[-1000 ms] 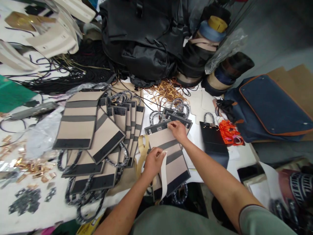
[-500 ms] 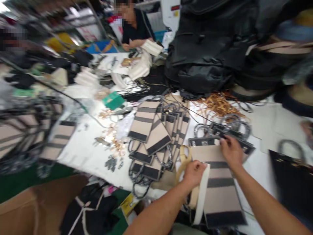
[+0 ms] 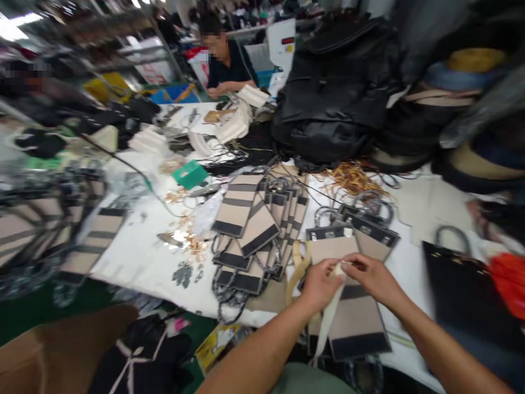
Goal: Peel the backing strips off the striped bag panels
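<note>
My left hand [image 3: 322, 287] pinched the long cream-white tape strip [image 3: 330, 312] above the left part of the flat beige-and-grey striped panel [image 3: 356, 323]. My right hand [image 3: 371, 279], earlier at the panel's dark far band, had come nearer, to the strip's upper end; I couldn't tell whether its bunched fingertips gripped it.

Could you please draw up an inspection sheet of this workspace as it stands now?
Surface: white table, crowded.
Job's things: striped panel lying flat; pale strip hanging in front of its left side.
Clutter: stacked striped panels, gold-coloured pieces, green box, black backpack.
Hands: left hand pinching the strip in its fingers; right hand at the strip's upper end, grip unclear.
Cables: one dark cord slanting over the left part; plug or socket, nothing seen.
Surroundings: co-worker across the table; background blurred.
</note>
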`<state>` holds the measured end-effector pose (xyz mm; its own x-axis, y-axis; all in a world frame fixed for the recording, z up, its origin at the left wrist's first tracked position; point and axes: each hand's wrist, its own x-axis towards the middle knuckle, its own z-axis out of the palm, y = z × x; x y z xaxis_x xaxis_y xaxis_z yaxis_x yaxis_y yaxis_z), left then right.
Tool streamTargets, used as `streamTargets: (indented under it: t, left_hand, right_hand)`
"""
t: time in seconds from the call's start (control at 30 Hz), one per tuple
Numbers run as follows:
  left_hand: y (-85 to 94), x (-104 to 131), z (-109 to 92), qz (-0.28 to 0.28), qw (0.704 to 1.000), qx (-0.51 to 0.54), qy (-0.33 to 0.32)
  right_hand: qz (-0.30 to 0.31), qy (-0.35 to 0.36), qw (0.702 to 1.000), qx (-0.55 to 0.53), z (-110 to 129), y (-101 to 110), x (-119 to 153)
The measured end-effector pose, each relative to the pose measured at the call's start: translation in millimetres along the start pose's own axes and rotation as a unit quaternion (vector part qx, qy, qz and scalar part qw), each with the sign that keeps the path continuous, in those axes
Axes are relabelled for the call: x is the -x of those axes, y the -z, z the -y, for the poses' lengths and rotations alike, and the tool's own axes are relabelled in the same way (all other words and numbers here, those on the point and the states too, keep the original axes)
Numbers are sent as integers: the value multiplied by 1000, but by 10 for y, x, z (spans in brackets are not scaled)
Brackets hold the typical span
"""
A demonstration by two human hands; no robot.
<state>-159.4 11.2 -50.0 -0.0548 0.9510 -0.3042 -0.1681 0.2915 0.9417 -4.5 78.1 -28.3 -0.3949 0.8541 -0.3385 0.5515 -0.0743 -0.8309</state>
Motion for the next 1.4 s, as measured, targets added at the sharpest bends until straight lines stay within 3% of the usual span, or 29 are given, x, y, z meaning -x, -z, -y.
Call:
streamTargets:
  t: [0.1, 0.2, 0.37, 0.47, 0.53, 0.63, 0.73, 0.8, 1.0, 1.2, 1.27, 1.3, 1.4]
  left_hand:
    - [15, -75, -28, -9, 997, -78, -12]
    - [23, -154, -39, 10, 986, -160, -39]
    - [85, -196, -158, 4, 966, -247, -70]
    - [168, -245, -227, -16, 950, -299, -92]
    - [221, -269, -248, -15, 937, -329, -118]
    - [261, -270, -222, 23, 923, -352, -151]
    - [274, -268, -100, 45, 939, -317, -126]
    - [299, -292, 32, 33, 957, -275, -85]
    - [444, -422, 407, -3, 983, -186, -6]
    - [452, -464, 375, -44, 993, -77, 71]
    - [435, -452, 282, -65, 993, -45, 84]
    - [424, -442, 233, -77, 992, -22, 94]
    - [376, -398, 110, -94, 987, 38, 123]
  right_hand:
    - [-13, 61, 998, 25, 128, 90, -4]
    - [-15, 117, 984, 136, 261, 192, -54]
    - [41, 174, 927, 329, 475, 287, -178]
    - [65, 192, 904, 376, 480, 255, -321]
    - [40, 174, 914, 365, 391, 207, -454]
    - [-50, 93, 958, 268, 152, 106, -703]
    - [-115, 39, 984, 130, -90, -34, -955]
    - [-137, 22, 984, 109, -194, -144, -1078]
    - [-197, 9, 959, 205, -306, -403, -1193]
    - [-250, 24, 960, 121, -358, -346, -1203]
    - [-220, 29, 974, 38, -293, -282, -1120]
    - [-174, 26, 984, -11, -245, -254, -1053]
    - [31, -9, 990, -140, -91, -206, -789]
